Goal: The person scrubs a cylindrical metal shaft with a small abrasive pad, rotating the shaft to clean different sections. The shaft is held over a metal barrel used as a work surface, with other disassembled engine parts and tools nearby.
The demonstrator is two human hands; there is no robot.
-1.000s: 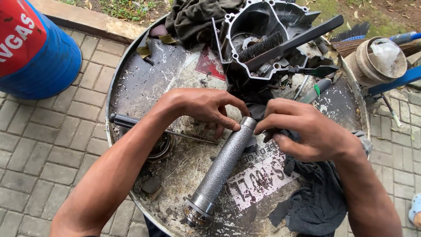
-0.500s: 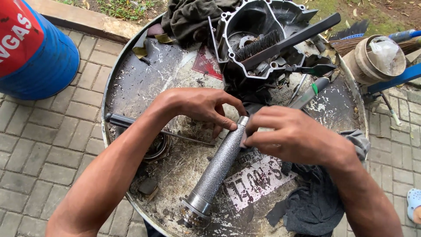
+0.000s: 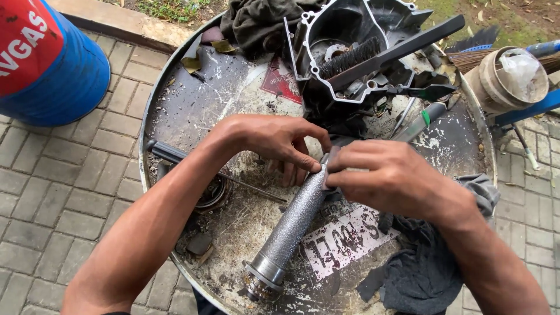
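We note a rough grey metal tube [image 3: 290, 224] lying slantwise on the grimy round drum top [image 3: 181, 111], its collared lower end near the drum's front edge and its upper end lost between the two hands. The left hand [image 3: 274, 143] curls its fingers down onto the tube's upper part from the left; the right hand [image 3: 392, 178] closes over the very tip from the right, so both hands hold the tube and the tip itself cannot be seen. A dark grey rag [image 3: 429, 271] lies under the right forearm, partly hidden by it. Behind the hands stands a black engine casing [image 3: 350, 52] with a brush [image 3: 373, 52] laid in it; its inner parts are too shadowed to make out. A thin rod [image 3: 192, 160] passes beneath the left forearm. The blue drum [image 3: 58, 76] at upper left is cut off by the frame.
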